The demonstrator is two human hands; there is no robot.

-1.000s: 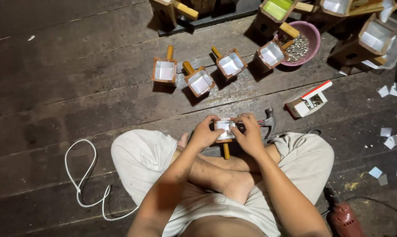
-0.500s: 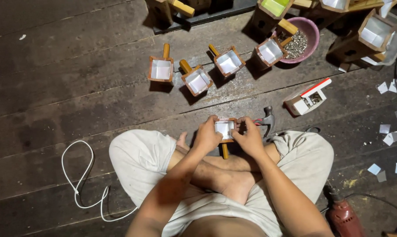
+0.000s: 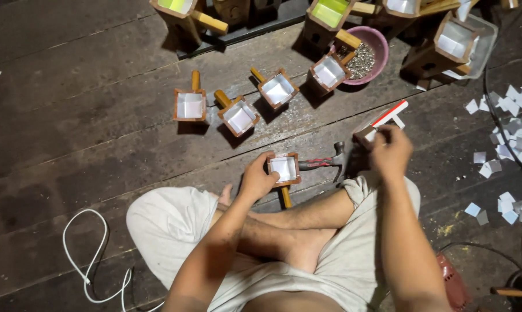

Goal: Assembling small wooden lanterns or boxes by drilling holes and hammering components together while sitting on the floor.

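Person seated cross-legged on plank floor (image 3: 70, 133). Left hand (image 3: 255, 182) grips one side of a small wooden box on a stick (image 3: 284, 169), white-lined, standing just ahead of the shins; fingers closed around its side. Right hand (image 3: 391, 151) reaches into a small carton (image 3: 382, 122), its hold hidden. Hammer (image 3: 324, 163) lies between them. Four similar lined boxes (image 3: 238, 115) stand beyond, seemingly done; loose paper squares (image 3: 506, 104) remain right. Open floor lies left.
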